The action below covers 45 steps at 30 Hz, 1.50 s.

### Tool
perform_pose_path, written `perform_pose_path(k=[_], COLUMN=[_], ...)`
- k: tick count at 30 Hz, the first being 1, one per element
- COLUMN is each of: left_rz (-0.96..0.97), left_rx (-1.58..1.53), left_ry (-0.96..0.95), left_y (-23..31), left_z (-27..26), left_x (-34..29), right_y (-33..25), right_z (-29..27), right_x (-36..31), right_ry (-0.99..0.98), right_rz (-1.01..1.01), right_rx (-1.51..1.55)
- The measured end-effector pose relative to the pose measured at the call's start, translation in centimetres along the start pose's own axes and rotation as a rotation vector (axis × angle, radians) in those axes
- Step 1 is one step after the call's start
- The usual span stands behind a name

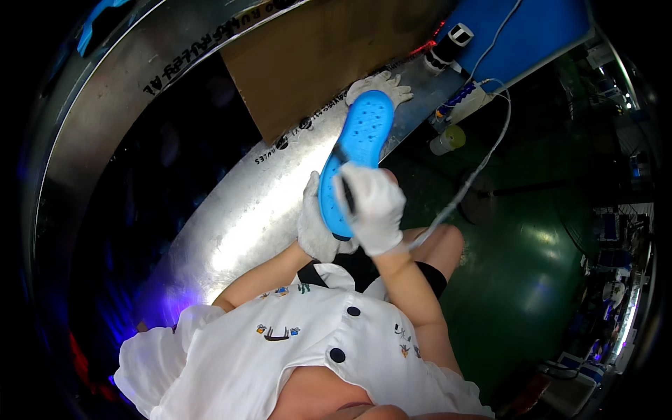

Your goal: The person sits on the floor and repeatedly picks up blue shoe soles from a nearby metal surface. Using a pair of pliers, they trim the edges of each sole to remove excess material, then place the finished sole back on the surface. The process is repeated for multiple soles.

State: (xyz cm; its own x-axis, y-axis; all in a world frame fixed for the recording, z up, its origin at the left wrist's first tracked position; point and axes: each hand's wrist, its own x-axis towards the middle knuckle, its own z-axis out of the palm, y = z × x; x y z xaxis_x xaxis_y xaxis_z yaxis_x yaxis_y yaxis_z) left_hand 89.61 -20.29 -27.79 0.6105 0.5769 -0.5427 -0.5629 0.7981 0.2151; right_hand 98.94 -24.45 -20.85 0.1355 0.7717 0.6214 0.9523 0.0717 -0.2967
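Two white-gloved hands are seen around one blue sole-shaped piece (364,138), which is held near mid-picture with its far end pointed to 1 o'clock. Its near end is cupped by the left hand (316,224), the fingers wrapped along the 8 o'clock side; a slim dark tool (341,152), seemingly a brush, is closed in the curled fingers of the right hand (374,206).

For good work, the near end should be kept firmly cradled, the tool drawn lightly and evenly along the 1 to 7 o'clock line, and the rim and small pits given equal care.

The tool is blurred, so contact with the surface cannot be made out. The left palm is partly hidden by the piece. Whether the loose-looking white glove (371,82) at 12 o'clock is empty cannot be told, nor where the pale cable (456,201) ends beside the right wrist.
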Motion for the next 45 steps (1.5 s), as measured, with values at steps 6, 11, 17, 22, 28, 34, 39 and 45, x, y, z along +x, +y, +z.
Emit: perform_pose_path(k=[6,11,17,22,28,34,39,45], left_rz=[-0.247,0.221,0.033,0.011,0.005,0.018,-0.063,0.034], left_rx=[-0.092,0.041,0.206,-0.109,-0.059,-0.077,-0.050,-0.010], left_ry=[-0.706,-0.187,-0.357,-0.492,-0.567,-0.515,-0.813,-0.597], left_y=[1.6,-0.3,1.2,1.9,2.3,3.5,4.9,4.5], left_z=[-1.7,0.1,-0.6,-1.7,0.0,-0.2,-2.8,1.2], left_x=[-1.7,-0.7,-2.5,0.1,-0.7,-0.5,1.7,-0.5], right_y=[0.1,-3.5,-2.2,-2.5,-4.4,-4.1,-2.4,-3.5], right_z=[-2.8,-2.2,-1.8,-2.2,-1.6,-1.7,-2.8,-2.9], right_x=[1.1,-1.4,-2.1,-1.8,-3.7,-4.1,-2.4,-3.7], right_ry=[0.167,-0.035,0.161,0.094,0.101,0.101,0.081,0.006], right_rz=[0.459,-0.053,0.110,0.470,0.066,0.080,0.455,0.157], right_rx=[0.503,0.383,0.434,0.785,0.490,0.534,0.699,0.669])
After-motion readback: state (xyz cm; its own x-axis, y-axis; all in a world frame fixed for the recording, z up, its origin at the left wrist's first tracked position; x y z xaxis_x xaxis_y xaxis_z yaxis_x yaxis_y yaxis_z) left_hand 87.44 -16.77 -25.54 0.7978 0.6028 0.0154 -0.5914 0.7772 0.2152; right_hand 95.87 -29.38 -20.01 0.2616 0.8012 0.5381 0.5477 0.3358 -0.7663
